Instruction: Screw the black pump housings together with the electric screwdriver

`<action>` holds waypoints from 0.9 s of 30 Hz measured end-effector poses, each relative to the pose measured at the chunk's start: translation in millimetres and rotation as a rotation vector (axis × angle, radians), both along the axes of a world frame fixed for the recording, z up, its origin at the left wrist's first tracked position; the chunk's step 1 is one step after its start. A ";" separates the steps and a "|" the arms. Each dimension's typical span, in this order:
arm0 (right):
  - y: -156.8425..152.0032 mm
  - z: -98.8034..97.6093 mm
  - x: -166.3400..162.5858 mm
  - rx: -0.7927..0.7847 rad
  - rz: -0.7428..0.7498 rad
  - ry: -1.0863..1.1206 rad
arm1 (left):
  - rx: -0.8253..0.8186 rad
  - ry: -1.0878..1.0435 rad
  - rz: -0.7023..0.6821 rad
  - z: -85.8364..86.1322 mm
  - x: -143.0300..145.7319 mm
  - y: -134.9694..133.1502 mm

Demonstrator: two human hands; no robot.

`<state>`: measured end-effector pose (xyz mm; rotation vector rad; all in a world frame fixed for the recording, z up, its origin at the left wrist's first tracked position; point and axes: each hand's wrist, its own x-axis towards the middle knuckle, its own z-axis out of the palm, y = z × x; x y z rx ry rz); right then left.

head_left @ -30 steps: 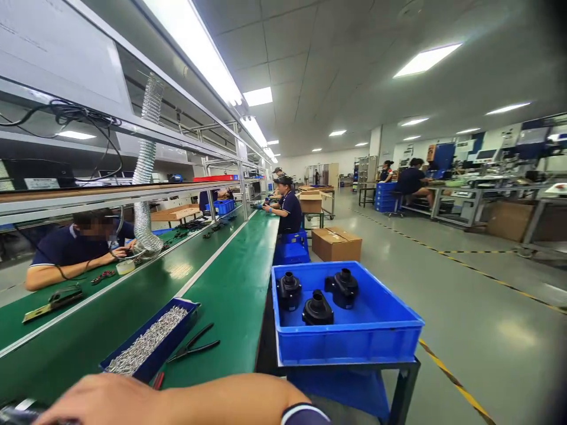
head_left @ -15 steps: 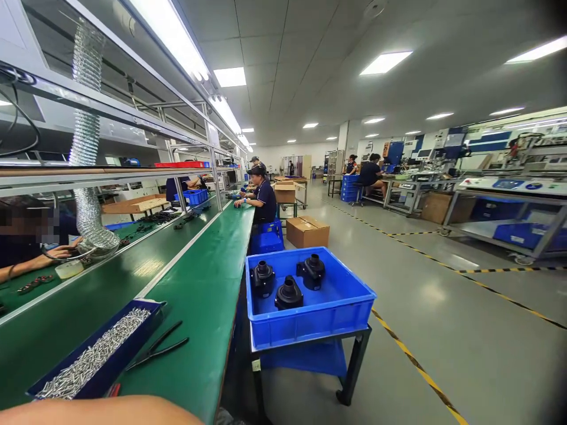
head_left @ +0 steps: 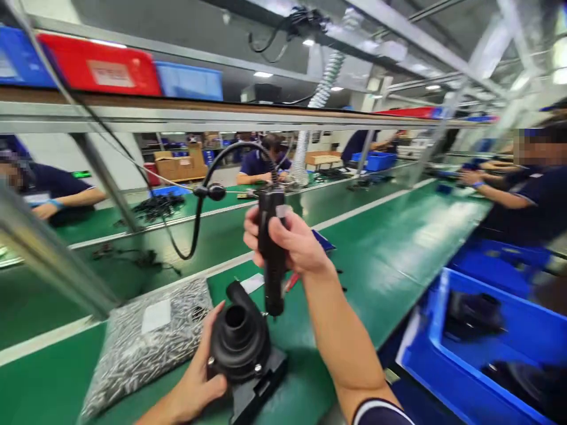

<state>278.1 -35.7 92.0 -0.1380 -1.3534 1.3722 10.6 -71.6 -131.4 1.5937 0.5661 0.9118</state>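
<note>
upright screwdriver [head_left: 271, 254], pump housing [head_left: 239, 341] steadied

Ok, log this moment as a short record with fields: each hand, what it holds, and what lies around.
Right hand: fingers wrapped round a black electric screwdriver, upright, tip down by the housing's edge
Left hand: cupping a black housing
Housing: port up, seated on a black fixture
Surface: green bench
Left of housing: clear bag of screws
Right: blue bin with dark parts, blurred
Others: people seated at the line
</note>
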 end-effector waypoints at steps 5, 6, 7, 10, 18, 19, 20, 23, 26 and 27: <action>-41.2 -2.6 -29.5 0.079 0.079 -0.034 | -0.047 -0.102 -0.080 11.5 11.7 1.3; -45.4 -3.3 -34.1 0.066 0.091 -0.040 | -0.043 -0.109 -0.103 15.0 12.4 1.2; -48.1 -3.9 -37.6 0.055 0.104 -0.046 | -0.041 -0.114 -0.130 17.9 12.1 1.1; -51.3 -5.2 -43.0 0.041 0.164 -0.055 | -0.051 -0.128 -0.199 22.6 9.0 1.6; -47.4 -13.5 -48.5 -0.008 0.241 -0.058 | -0.065 -0.131 -0.210 21.7 7.3 4.2; -46.5 -15.0 -49.4 -0.012 0.243 -0.072 | -0.067 -0.124 -0.200 21.8 7.1 4.1; -45.9 -16.4 -50.3 -0.018 0.245 -0.086 | -0.069 -0.119 -0.190 22.1 6.8 3.9; -45.9 -19.6 -52.1 -0.035 0.250 -0.110 | -0.079 -0.117 -0.190 24.0 6.6 3.1; -48.6 -20.7 -52.5 -0.067 0.270 -0.135 | -0.081 -0.135 -0.193 25.3 7.2 2.4; -49.8 -20.7 -52.6 -0.079 0.272 -0.149 | -0.081 -0.139 -0.189 25.0 7.3 2.4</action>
